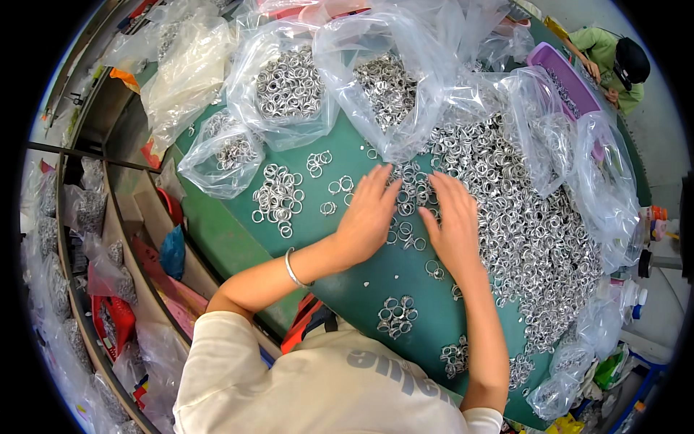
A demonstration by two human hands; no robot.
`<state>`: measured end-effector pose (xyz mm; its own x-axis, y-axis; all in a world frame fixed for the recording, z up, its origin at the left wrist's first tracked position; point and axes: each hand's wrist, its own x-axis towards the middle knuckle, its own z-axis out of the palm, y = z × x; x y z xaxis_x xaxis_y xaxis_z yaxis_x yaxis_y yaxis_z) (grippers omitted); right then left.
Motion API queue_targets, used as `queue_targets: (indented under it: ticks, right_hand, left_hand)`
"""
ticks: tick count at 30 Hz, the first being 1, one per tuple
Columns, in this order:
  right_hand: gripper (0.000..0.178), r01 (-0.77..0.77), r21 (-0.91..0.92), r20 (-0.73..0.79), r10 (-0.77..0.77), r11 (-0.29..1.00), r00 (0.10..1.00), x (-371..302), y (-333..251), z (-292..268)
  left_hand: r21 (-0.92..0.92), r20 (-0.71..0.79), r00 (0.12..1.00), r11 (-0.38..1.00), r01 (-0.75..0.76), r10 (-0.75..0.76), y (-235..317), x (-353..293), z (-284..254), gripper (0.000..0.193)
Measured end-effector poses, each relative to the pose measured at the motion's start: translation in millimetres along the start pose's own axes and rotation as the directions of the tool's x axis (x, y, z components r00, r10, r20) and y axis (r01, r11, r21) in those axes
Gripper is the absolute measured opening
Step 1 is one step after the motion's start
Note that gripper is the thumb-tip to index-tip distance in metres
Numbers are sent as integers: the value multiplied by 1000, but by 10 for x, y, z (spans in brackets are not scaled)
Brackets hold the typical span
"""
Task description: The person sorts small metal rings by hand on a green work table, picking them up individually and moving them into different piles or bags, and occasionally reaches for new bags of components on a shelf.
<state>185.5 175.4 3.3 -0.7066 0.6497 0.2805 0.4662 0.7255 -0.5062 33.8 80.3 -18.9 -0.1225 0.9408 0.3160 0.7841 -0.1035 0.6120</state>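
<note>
My left hand [369, 215] lies over the green table with fingers stretched out, its fingertips at the left edge of a small cluster of silver metal rings [413, 189]. Across that cluster, my right hand [454, 226] is also open, fingers extended and thumb pointing toward the left hand. Neither hand visibly grips a ring, though the spots under the fingertips are hidden. A few loose rings [406, 235] lie just below, between the wrists. To the right of my right hand spreads a large heap of rings [538, 239].
Open clear plastic bags of rings [289, 83] line the far side. Smaller ring groups [278, 197] sit left, others [397, 317] near my body. A purple bin [567, 83] stands far right, beside another person [607, 65] in green. Shelves [119, 239] with bagged parts run along the left.
</note>
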Motion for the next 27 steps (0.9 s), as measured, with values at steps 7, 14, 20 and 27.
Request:
queue_targets:
  ticks: [7,14,20,27]
  right_hand:
    - [30,190,-252,259,-123,949,958,-263,-16,-34]
    - [22,-79,-198,137,108,977,985,-422,-92,-410]
    - [21,-113,-138,-80,103,984,991,-163,-31,-173]
    - [25,63,-187,106,-44,980,993,72,-79,162]
  left_hand:
    - [-126,265,960,990,-63,95,86,-248,-160,37]
    - [-416,212,977,906,75,16,8,-196,-328,35]
    - [44,4,998,997,56,-56,-104,-12,-200,24]
    - [171,52,997,984,48,-57,-186,74,-107,17]
